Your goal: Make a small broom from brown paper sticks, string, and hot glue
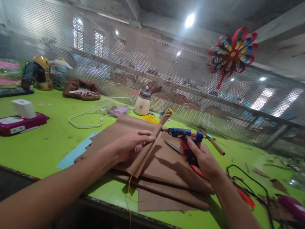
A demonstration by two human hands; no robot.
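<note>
My left hand [133, 145] pinches a folded strip of brown paper [150, 145] between thumb and fingers, tilted up and away from me. Yellow string [129, 185] hangs from its near end, and more yellow shows at its far end. In my right hand [199, 156] is a dark blue glue gun [181, 133], its nozzle at the strip's right edge; whether it touches, I cannot tell. A pointed metal blade [172, 146] extends left from below my right hand, which hides its base. Beneath both hands lies a stack of brown paper sheets [172, 171].
A white jar [142, 104] and yellow string bundle [151, 119] stand behind the paper. Left are a magenta power strip [17, 124] with a white plug and a white cable [83, 126]. Right lie a black cord [265, 196], paper scraps and another magenta power strip [299, 214].
</note>
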